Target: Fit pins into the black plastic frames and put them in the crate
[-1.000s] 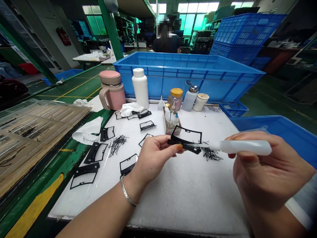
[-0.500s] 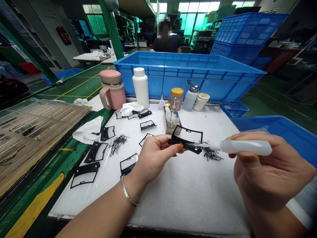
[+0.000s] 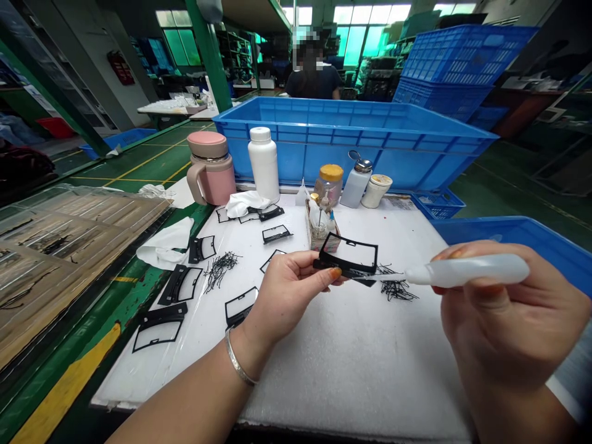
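Between thumb and fingers, my left hand [image 3: 289, 293] pinches a black plastic frame [image 3: 354, 266] by its left end, raised above the white work surface [image 3: 351, 370]. My right hand [image 3: 509, 314] is closed around a white squeeze bottle [image 3: 476, 271] with a thin nozzle, lying level and pointing left. The nozzle tip is at the frame's lower bar; whether it touches I cannot tell. Behind the nozzle lies a pile of short black strips [image 3: 396, 288]. A second pile of strips [image 3: 221, 269] and several similar frames [image 3: 179, 283] lie to the left.
A pink mug [image 3: 211, 169], a white bottle [image 3: 263, 163], a jar with a yellow lid [image 3: 329, 183], a pump bottle [image 3: 356, 185] and a small box [image 3: 322, 234] stand at the back. Behind them is a large blue bin [image 3: 383, 148]. A person [image 3: 312, 74] sits beyond it.
My right hand has drawn the squeeze bottle slightly right, so its nozzle has slid along the frame. The left hand and frame have barely moved.
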`<state>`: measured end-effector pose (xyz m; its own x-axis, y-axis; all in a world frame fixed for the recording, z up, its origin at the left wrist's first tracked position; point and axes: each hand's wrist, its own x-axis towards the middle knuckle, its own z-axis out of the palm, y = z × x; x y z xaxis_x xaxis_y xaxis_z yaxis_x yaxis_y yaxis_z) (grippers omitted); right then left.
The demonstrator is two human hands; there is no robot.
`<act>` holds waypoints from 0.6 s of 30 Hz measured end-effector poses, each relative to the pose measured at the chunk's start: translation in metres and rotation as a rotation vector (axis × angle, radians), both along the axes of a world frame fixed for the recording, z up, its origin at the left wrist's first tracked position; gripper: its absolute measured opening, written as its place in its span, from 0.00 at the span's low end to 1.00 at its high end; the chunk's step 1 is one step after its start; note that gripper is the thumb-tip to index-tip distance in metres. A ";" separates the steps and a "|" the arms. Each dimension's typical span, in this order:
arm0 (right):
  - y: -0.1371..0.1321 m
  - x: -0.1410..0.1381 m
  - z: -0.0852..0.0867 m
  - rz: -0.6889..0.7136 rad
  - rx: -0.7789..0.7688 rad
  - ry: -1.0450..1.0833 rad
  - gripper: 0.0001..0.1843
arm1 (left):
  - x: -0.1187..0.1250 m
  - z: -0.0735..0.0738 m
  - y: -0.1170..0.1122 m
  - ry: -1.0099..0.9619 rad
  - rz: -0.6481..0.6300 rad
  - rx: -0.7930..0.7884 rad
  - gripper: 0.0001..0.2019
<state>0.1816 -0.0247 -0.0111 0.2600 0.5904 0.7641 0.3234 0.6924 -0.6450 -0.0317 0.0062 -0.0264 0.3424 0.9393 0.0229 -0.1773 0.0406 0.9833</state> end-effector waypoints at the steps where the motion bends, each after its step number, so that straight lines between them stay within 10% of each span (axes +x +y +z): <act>1: 0.003 0.005 0.000 0.076 -0.016 0.062 0.14 | -0.001 0.000 0.000 -0.002 0.006 0.000 0.06; 4: 0.018 0.026 -0.002 0.230 -0.181 0.275 0.16 | -0.004 0.001 0.000 -0.012 0.031 0.008 0.07; 8: 0.042 0.056 -0.011 0.087 -0.361 0.525 0.22 | -0.010 0.004 0.002 -0.048 0.079 0.031 0.08; 18: 0.074 0.076 -0.049 -0.283 -0.652 0.004 0.24 | -0.021 0.011 0.003 -0.122 0.200 0.064 0.07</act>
<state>0.2578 0.0497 -0.0603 0.4733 0.8363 0.2768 0.4307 0.0545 -0.9009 -0.0531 0.0089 -0.0159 0.1406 0.9835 0.1141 -0.2928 -0.0688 0.9537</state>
